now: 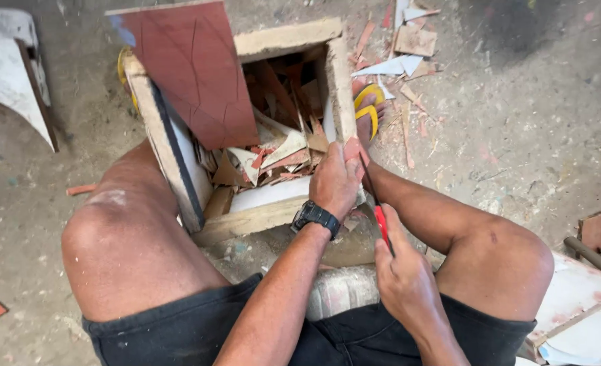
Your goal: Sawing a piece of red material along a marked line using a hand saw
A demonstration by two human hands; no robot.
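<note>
Left hand [334, 181] closed around small reddish tile piece [352, 149], held over near corner of wooden box [283, 39]; right hand [403, 274] clenched on red-handled nippers [380, 220], jaws up at tile's edge; broken tile scraps [273, 152] heaped inside box; large red tile [195, 68] leaning on far rim

Bright, even daylight; sharp focus

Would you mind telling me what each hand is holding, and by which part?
The left hand pinches a small reddish tile piece by its lower edge. The right hand holds a red-handled tool by its handle; the tool's kind cannot be told.
</note>
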